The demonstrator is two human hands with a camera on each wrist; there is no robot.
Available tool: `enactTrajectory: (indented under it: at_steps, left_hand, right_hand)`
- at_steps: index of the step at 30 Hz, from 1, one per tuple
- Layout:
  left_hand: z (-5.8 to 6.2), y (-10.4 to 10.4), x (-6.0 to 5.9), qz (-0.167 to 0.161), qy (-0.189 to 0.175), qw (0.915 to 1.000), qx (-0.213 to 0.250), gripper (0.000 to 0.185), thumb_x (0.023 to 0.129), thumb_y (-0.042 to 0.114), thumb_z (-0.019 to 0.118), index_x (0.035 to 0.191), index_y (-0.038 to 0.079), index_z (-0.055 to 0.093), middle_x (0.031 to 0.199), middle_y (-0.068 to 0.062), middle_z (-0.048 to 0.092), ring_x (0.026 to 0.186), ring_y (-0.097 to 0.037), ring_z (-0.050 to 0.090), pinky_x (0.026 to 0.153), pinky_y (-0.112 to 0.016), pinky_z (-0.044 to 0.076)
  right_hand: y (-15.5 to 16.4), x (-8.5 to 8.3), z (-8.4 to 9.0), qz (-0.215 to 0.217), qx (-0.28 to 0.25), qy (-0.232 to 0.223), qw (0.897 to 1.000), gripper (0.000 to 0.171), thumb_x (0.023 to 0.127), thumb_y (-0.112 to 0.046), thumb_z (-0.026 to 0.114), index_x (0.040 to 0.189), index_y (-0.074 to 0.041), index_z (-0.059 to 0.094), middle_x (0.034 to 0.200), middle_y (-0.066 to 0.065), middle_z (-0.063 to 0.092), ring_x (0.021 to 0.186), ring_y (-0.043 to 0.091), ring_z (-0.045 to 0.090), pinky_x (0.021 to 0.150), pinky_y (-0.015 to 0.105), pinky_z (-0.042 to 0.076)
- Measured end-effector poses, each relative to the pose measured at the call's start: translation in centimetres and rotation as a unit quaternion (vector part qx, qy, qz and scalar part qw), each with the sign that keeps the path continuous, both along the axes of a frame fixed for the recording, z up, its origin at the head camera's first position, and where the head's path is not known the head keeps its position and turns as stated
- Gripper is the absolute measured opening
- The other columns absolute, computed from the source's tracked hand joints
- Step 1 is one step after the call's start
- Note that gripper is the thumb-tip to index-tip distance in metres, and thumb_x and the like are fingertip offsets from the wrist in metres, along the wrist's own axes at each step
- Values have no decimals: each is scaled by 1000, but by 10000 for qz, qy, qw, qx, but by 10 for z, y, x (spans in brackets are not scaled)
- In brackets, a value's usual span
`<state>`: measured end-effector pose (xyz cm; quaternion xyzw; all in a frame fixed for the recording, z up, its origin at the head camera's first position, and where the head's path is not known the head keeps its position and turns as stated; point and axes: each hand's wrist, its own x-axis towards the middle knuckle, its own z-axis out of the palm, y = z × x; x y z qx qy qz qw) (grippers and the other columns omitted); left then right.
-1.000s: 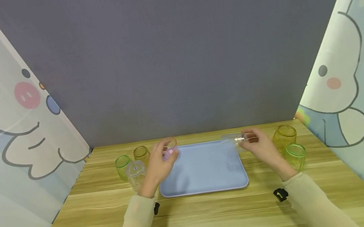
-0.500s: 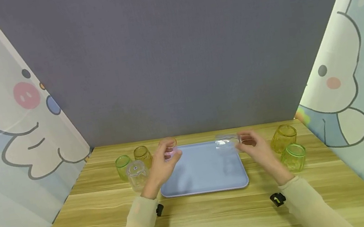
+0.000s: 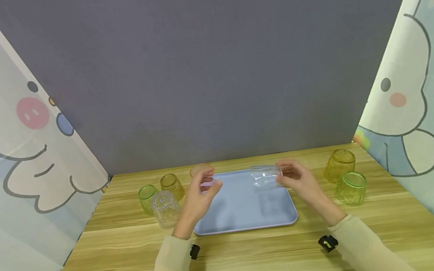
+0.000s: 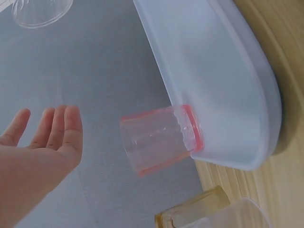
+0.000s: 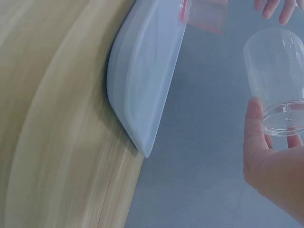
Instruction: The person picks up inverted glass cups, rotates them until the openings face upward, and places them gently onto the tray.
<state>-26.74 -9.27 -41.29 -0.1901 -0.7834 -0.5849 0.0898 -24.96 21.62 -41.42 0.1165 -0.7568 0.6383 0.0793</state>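
Note:
A pink-rimmed clear glass (image 4: 156,137) stands on the far left corner of the pale blue tray (image 3: 246,211), half hidden behind my left hand (image 3: 198,200) in the head view. That hand (image 4: 47,147) hangs apart from the glass with its fingers loosely bent and nothing in them. Above the tray's far right part, my right hand (image 3: 302,184) holds a colourless glass (image 3: 266,177) on its side, mouth to the left. In the right wrist view, thumb and fingers pinch this glass (image 5: 275,66) around its thick base.
Left of the tray stand a green glass (image 3: 148,199), an amber glass (image 3: 172,187) and a colourless glass (image 3: 166,210). A yellow glass (image 3: 339,165) and another green glass (image 3: 351,189) are on the right. A grey panel (image 3: 215,69) closes the table's back.
The left hand's fingers have come away from the pink-rimmed glass, and the hand has shifted slightly right. The right hand has carried the colourless glass left over the tray.

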Motion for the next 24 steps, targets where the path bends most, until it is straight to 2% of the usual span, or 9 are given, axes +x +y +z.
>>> enactTrajectory:
  at_steps: [8,14,19,24]
  left_hand:
    - [-2,2,3,-117,128,9998,96,49,97,19,69,142,4,54,135,-16,56,123,-41,53,105,-54,43]
    - [-3,5,6,-212,105,9997,57,50,98,20,68,143,4,53,136,-17,56,122,-38,54,104,-52,43]
    - [-4,8,7,-345,35,9994,82,51,98,19,68,144,6,52,138,-18,54,124,-35,53,105,-53,42]
    - [-6,11,6,-505,66,9986,149,51,98,16,68,144,3,51,140,-21,54,125,-40,52,104,-56,42]
  right_hand:
    - [-8,3,-2,129,-211,111,9996,45,92,0,68,134,10,54,121,27,60,98,11,63,84,26,56]
    - [-15,5,-4,241,-329,176,9990,44,91,2,68,131,12,54,119,30,60,98,12,62,83,26,56]
    - [-19,7,-6,318,-302,107,9990,44,92,-1,70,132,10,55,123,27,58,105,15,60,85,26,56]
    - [-21,9,-5,388,-311,55,9987,45,93,-4,70,134,7,55,126,25,57,108,18,58,87,27,55]
